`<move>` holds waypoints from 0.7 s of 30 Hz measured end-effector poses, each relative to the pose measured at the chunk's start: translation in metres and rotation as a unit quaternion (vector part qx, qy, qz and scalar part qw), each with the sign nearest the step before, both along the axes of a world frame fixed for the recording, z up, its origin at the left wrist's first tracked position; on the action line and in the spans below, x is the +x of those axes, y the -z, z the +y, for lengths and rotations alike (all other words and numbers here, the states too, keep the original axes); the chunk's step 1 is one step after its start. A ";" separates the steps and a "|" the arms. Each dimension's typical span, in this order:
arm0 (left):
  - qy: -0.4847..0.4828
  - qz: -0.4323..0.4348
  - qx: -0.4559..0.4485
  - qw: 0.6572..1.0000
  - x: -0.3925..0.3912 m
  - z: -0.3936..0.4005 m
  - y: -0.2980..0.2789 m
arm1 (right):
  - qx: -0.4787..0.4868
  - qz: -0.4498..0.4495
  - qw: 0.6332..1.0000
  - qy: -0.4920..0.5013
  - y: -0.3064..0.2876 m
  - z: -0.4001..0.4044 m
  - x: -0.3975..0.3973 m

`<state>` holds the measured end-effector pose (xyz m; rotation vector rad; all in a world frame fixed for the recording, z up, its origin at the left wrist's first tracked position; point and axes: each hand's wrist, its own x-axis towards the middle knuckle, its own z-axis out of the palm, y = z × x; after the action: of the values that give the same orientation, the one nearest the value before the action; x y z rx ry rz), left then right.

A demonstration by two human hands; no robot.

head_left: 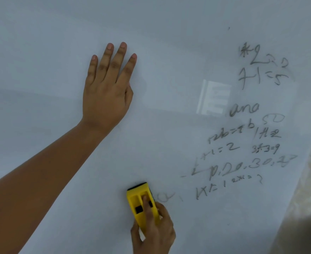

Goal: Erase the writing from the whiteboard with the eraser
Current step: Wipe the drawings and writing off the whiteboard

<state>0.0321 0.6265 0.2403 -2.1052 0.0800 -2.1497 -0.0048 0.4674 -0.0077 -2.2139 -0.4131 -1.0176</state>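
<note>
The whiteboard (41,52) fills almost the whole head view. Dark handwritten numbers and sums (257,136) cover its right part, partly smeared. My left hand (107,88) lies flat on the board left of centre, fingers spread upward and holding nothing. My right hand (154,230) at the bottom grips a yellow eraser (139,200) with a dark pad, pressed against the board. A faint curl of ink (164,197) sits just right of the eraser.
A pale patterned surface (308,198) runs along the board's right edge. A light reflection (213,98) shows on the board left of the writing. The board's left and upper areas carry no marks.
</note>
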 end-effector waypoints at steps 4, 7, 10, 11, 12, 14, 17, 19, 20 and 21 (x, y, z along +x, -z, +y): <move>-0.003 0.002 -0.004 1.000 -0.001 -0.003 0.000 | 0.092 0.012 0.993 0.080 -0.007 -0.023 0.014; -0.008 0.002 -0.006 1.000 -0.001 -0.003 0.001 | 0.119 0.000 0.988 0.099 -0.024 -0.017 0.022; -0.010 0.003 -0.003 1.000 0.000 -0.003 0.001 | 0.032 -0.010 0.998 0.050 -0.022 0.012 0.008; -0.010 0.002 -0.002 1.000 0.000 -0.003 0.002 | -0.007 -0.010 0.999 0.032 -0.013 0.020 0.001; -0.010 0.001 -0.002 1.000 -0.001 -0.002 0.002 | -0.041 -0.005 0.999 0.018 -0.003 0.022 -0.003; -0.004 0.004 -0.001 1.000 -0.001 -0.001 0.003 | -0.074 0.011 0.997 0.015 0.013 0.008 -0.004; -0.004 0.004 0.000 1.000 -0.001 -0.001 0.006 | -0.010 0.013 0.997 0.072 0.010 -0.037 0.007; -0.006 0.005 -0.004 1.000 0.000 -0.002 0.009 | 0.093 0.042 0.987 0.124 0.001 -0.058 0.021; -0.006 0.005 -0.012 1.000 0.001 -0.003 0.011 | 0.135 0.059 0.981 0.129 -0.005 -0.062 0.027; -0.006 0.004 -0.023 1.000 0.002 -0.006 0.016 | 0.158 0.064 0.977 0.131 -0.011 -0.061 0.031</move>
<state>0.0344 0.6208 0.2248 -2.1334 0.0189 -2.1579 0.0263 0.4060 0.0032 -2.0611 0.0994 -0.9894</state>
